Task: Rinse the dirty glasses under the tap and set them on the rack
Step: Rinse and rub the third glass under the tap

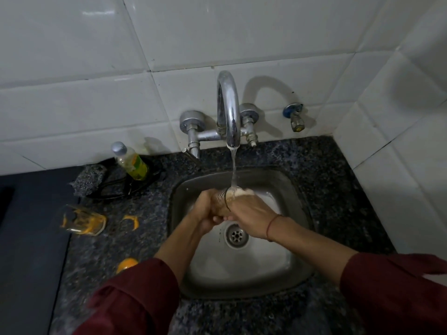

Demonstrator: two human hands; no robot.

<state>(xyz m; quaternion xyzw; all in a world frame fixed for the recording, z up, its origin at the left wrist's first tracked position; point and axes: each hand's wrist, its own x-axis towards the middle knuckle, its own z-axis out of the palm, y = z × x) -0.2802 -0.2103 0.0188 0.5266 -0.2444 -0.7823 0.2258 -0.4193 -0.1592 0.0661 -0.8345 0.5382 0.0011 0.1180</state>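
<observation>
While the glass [223, 199] is gripped under the tap [228, 105] by left hand [208, 210] and right hand [250, 220], rinsing is judged underway; racking is called for next.

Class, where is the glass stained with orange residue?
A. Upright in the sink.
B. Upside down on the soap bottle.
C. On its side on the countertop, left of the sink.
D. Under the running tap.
C: the orange-stained glass lies on its side on the countertop left of the sink; the left hand and right hand grip a second glass under the tap.
</observation>
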